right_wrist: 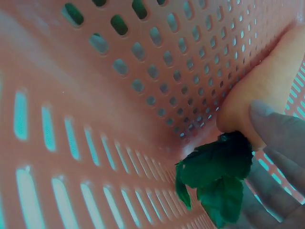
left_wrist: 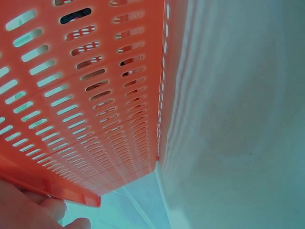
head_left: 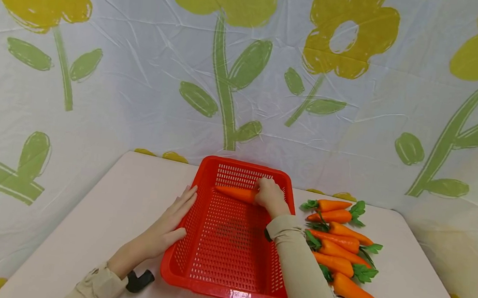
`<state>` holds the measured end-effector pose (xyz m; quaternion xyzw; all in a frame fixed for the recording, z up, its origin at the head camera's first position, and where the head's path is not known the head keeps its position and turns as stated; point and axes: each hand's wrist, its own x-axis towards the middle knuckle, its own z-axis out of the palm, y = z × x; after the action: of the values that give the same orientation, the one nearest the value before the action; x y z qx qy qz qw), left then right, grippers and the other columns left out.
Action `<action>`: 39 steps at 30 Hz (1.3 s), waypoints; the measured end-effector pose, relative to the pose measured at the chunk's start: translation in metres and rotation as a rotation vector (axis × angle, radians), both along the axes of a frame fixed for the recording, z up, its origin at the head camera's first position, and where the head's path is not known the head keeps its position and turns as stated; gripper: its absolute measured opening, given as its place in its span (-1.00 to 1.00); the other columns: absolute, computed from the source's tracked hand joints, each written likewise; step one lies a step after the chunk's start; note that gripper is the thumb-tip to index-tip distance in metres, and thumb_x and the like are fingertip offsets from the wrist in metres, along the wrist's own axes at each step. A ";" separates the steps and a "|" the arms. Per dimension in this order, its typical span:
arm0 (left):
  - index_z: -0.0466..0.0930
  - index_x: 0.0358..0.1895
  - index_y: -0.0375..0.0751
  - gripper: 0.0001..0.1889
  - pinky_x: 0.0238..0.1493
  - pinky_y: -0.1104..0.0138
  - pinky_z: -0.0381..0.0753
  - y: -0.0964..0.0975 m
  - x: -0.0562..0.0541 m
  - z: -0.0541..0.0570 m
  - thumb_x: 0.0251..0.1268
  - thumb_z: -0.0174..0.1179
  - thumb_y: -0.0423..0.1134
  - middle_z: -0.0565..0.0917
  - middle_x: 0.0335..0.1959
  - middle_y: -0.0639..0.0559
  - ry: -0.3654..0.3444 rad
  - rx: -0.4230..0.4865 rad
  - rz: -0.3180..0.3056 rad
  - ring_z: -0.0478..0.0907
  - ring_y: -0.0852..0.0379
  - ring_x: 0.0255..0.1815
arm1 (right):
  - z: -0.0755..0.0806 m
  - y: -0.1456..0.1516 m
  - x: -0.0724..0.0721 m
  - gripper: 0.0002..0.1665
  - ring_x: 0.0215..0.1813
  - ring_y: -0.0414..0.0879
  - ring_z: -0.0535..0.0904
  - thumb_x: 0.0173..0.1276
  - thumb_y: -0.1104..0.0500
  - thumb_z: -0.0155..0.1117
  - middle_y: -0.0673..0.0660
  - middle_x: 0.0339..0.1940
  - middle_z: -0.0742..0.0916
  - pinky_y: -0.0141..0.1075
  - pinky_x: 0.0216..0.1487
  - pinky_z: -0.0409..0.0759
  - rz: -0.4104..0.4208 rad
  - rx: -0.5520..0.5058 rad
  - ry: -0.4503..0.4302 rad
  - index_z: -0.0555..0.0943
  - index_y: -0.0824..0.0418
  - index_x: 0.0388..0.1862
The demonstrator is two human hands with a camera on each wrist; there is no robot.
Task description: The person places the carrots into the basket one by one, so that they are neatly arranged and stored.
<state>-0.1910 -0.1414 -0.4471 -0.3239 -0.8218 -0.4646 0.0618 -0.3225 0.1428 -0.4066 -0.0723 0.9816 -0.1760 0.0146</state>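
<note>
A red slotted plastic basket [head_left: 227, 264] stands in the middle of the table. Inside it, along the far wall, lies an orange carrot [head_left: 234, 193] with its tip toward the left. My right hand [head_left: 270, 196] grips the carrot by its thick end. In the right wrist view the thumb presses on the carrot [right_wrist: 267, 81], and its dark green leaves [right_wrist: 219, 167] hang by the fingers near the basket's corner. My left hand [head_left: 165, 228] rests on the basket's left rim with its fingers straight; its fingertips [left_wrist: 55, 207] show at the rim in the left wrist view.
Several carrots [head_left: 338, 242] with green tops lie in a stacked row right of the basket, close beside my right forearm. The pale table [head_left: 129, 196] meets a flower-printed cloth backdrop [head_left: 140, 85] behind the basket.
</note>
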 end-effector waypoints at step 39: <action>-0.12 0.58 -0.37 -0.18 0.46 -0.24 -0.29 -0.001 0.001 -0.003 0.16 -0.13 -0.44 -0.16 0.63 -0.16 0.017 0.006 0.003 -0.35 -0.22 0.61 | 0.104 0.031 0.053 -0.64 -0.01 0.25 0.62 0.25 0.30 0.37 0.37 0.00 0.70 0.03 -0.04 0.61 0.181 -0.358 0.129 0.66 0.41 0.02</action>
<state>-0.1898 -0.1429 -0.4500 -0.3266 -0.8204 -0.4640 0.0703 -0.2699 0.1734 -0.3025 -0.1726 0.9232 -0.3404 -0.0457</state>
